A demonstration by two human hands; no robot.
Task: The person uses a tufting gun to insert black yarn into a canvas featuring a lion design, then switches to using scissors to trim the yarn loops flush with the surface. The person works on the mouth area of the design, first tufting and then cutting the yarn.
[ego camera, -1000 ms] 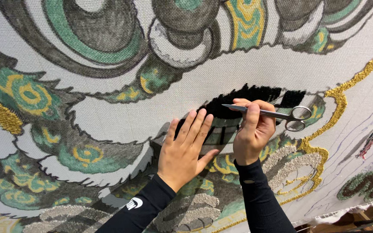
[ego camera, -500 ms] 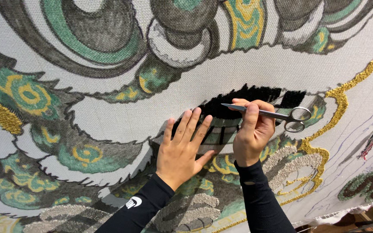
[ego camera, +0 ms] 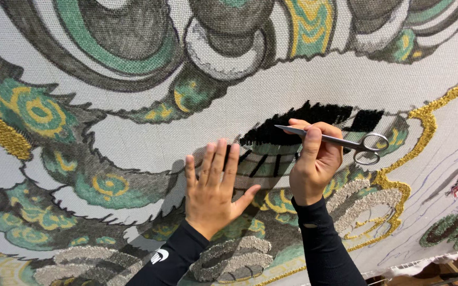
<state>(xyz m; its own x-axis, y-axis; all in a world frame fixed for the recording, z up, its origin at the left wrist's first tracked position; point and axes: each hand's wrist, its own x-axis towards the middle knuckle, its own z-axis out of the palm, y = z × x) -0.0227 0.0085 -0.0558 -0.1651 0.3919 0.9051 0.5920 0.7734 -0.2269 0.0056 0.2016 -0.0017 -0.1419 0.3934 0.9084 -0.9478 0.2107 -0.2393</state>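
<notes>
My right hand (ego camera: 316, 161) is closed around a pair of steel scissors (ego camera: 331, 140), thumb and fingers pinching the shanks near the pivot rather than sitting in the loops. The scissors lie almost level, long axis running side to side: the shut blades point left, past my fingertips, toward the black tufted patch (ego camera: 298, 124) just above the knuckles, while the two finger loops stick out to the right of the hand. My left hand (ego camera: 216, 185) holds nothing; it rests flat and open, fingers spread and pointing up, pressed on the tufted rug canvas (ego camera: 133, 132) just left of the right hand, the two close but not touching. Gold looped outline (ego camera: 425, 114) curves off to the right of the scissor loops. Green and grey swirls fill the cloth above both hands.
</notes>
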